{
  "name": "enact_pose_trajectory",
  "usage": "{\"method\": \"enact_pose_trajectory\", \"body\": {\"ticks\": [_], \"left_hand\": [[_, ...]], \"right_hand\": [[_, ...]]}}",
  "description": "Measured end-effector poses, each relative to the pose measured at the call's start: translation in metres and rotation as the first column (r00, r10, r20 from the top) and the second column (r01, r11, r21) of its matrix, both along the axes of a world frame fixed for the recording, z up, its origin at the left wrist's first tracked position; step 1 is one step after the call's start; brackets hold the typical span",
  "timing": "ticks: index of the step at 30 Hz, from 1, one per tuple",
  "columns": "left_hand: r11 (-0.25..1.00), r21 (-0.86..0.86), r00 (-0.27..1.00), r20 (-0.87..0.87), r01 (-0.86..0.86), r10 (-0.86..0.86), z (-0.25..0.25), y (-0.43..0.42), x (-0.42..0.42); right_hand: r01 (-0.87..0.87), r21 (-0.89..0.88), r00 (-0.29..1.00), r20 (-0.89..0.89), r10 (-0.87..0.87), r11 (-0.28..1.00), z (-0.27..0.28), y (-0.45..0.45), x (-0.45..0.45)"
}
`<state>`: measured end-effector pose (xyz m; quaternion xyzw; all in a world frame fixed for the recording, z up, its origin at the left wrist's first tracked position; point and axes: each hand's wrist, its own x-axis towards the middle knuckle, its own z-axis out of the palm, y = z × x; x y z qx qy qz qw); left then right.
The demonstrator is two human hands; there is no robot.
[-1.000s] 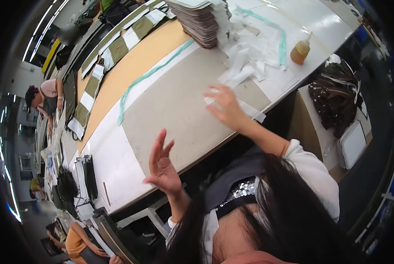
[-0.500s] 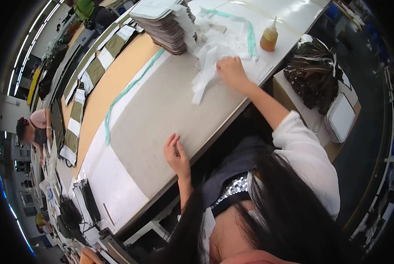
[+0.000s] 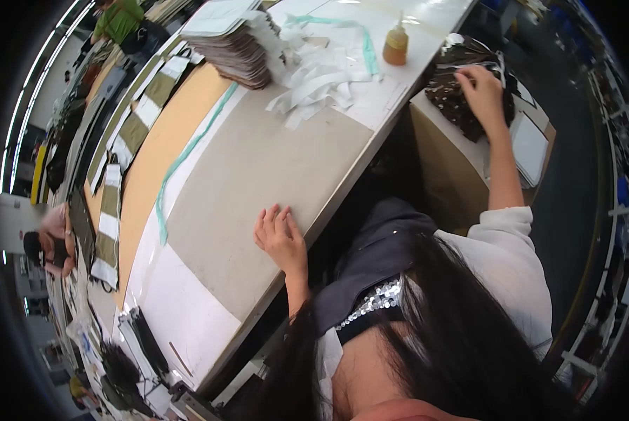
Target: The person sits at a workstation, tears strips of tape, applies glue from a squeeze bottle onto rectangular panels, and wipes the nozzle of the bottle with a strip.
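My left hand (image 3: 280,238) lies on the grey board (image 3: 258,168) near the table's front edge, its fingers spread with nothing in them. My right hand (image 3: 484,98) is out beyond the table edge, above a heap of dark brown sequin-flecked cloth (image 3: 451,102). Its thumb and fingers are loosely bent and apart, and nothing shows between them; whether the fingertips touch the cloth I cannot tell. White strips (image 3: 321,81) lie loose on the table, beside a tall stack of dark pieces with pale top sheets (image 3: 233,52).
A glue-type bottle with amber liquid (image 3: 396,48) stands near the table edge. Teal strips (image 3: 195,168) lie on the table. A cardboard box (image 3: 437,158) holds up the brown heap and a white stack (image 3: 528,151). Another person (image 3: 55,238) leans over work at the left.
My right hand has left the white strips and swung right, over the brown cloth heap. My left hand stays on the board, its fingers more spread. The view has shifted slightly.
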<state>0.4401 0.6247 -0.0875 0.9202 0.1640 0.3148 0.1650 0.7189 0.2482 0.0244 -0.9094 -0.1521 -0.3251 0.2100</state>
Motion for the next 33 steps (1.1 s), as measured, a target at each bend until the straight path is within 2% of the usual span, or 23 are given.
{"method": "enact_pose_trajectory", "body": {"ticks": [1,3,5,8,9,11,14,17,18,21,24,27,30,33], "left_hand": [[1.0,0.009,1.0,0.0,0.008,-0.008,0.0,0.0,0.0],[0.999,0.027,1.0,0.0,0.024,-0.024,-0.001,-0.001,0.001],[0.999,0.039,0.999,-0.018,0.027,-0.026,-0.001,-0.001,0.001],[0.996,0.079,0.999,-0.021,0.048,-0.047,-0.003,0.002,0.001],[0.995,0.082,0.999,-0.02,0.052,-0.05,-0.004,0.0,0.001],[0.995,0.098,0.999,-0.026,0.035,-0.032,-0.002,-0.002,0.0],[0.993,0.117,0.999,-0.031,0.035,-0.032,0.001,-0.004,0.0],[0.992,0.121,0.999,-0.038,0.038,-0.033,0.003,-0.006,0.001],[0.992,0.118,0.999,-0.038,0.036,-0.032,0.003,-0.006,0.002],[0.992,0.12,0.999,-0.044,0.029,-0.024,0.005,-0.007,0.004],[0.99,0.136,0.998,-0.053,0.033,-0.026,0.008,-0.008,0.005],[0.991,0.126,0.998,-0.056,0.033,-0.026,0.007,-0.009,0.005],[0.994,0.108,0.999,-0.048,0.019,-0.014,0.008,-0.008,0.006],[0.996,0.087,0.999,-0.044,0.014,-0.01,0.011,-0.009,0.005]], "right_hand": [[0.092,0.021,0.996,0.001,-0.092,0.996,0.001,-0.036,-0.008],[0.342,-0.14,0.94,0.032,-0.341,0.929,-0.001,-0.119,-0.02],[0.593,-0.236,0.779,-0.074,-0.623,0.77,0.003,-0.176,-0.042],[0.709,-0.18,0.612,-0.325,-0.721,0.682,-0.011,-0.259,-0.057],[0.73,-0.156,0.585,-0.36,-0.726,0.665,-0.017,-0.281,-0.061],[0.748,0.011,0.627,-0.338,-0.701,0.664,-0.039,-0.313,-0.06],[0.766,0.198,0.629,-0.428,-0.649,0.612,-0.067,-0.342,-0.046],[0.722,0.286,0.62,-0.672,-0.405,0.63,-0.075,-0.344,-0.036],[0.671,0.301,0.703,-0.548,-0.453,0.678,-0.083,-0.338,-0.032],[0.532,0.197,0.771,-0.515,-0.375,0.824,-0.082,-0.321,-0.02],[0.436,0.078,0.734,-0.608,-0.304,0.897,-0.074,-0.312,-0.008],[0.369,-0.062,0.634,-0.713,-0.3,0.927,-0.067,-0.311,0.005],[0.3,-0.032,0.629,-0.745,-0.223,0.953,-0.059,-0.306,0.006],[0.268,-0.033,0.564,-0.805,-0.184,0.963,-0.048,-0.303,0.007]]}}
